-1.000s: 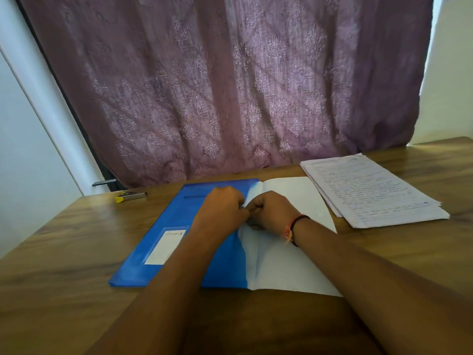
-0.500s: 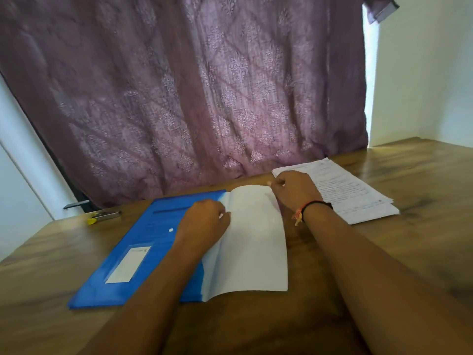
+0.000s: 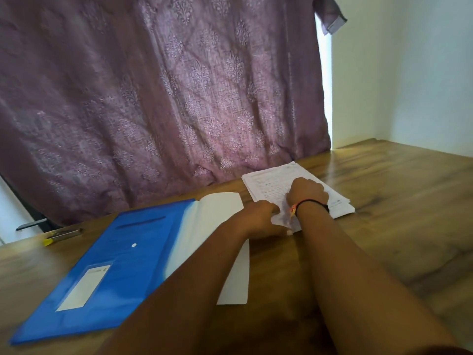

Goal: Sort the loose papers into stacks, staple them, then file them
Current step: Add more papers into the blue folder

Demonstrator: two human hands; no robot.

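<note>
Head view. Technician A: Report the layout, left to right.

Technician B: At 10 o'clock, a small metal tool (image 3: 62, 235) with a yellow tip, likely the stapler, lies near the far edge of the table (image 3: 396, 213), apart from everything else. From 9 to 11 o'clock the blue folder (image 3: 122, 262) lies open and flat. Its white leaf (image 3: 215, 219) extends toward 12 o'clock. Judgement: the folder lies open so that papers can go straight in.

Technician A: State of the hands?

Technician B: Both arms reach to 1 o'clock. There the handwritten paper stack (image 3: 271, 183) sits just right of the leaf, below the purple curtain (image 3: 163, 98). The left hand (image 3: 261, 219) has fingers and thumb curled at the stack's near left corner and pinches that corner. The right hand (image 3: 307, 194), with a black wristband (image 3: 309, 203), rests knuckles-up on the middle of the stack. Its fingers are curled, but the fingertips are hidden, so I cannot tell whether they hold a sheet.

Technician A: Purpose of that arrangement?

Technician B: Judgement: one hand anchors the stack while the other separates or lifts sheets at a corner, where paper parts most easily. Sorting is in progress. Stapling and filing are not yet done.
</note>
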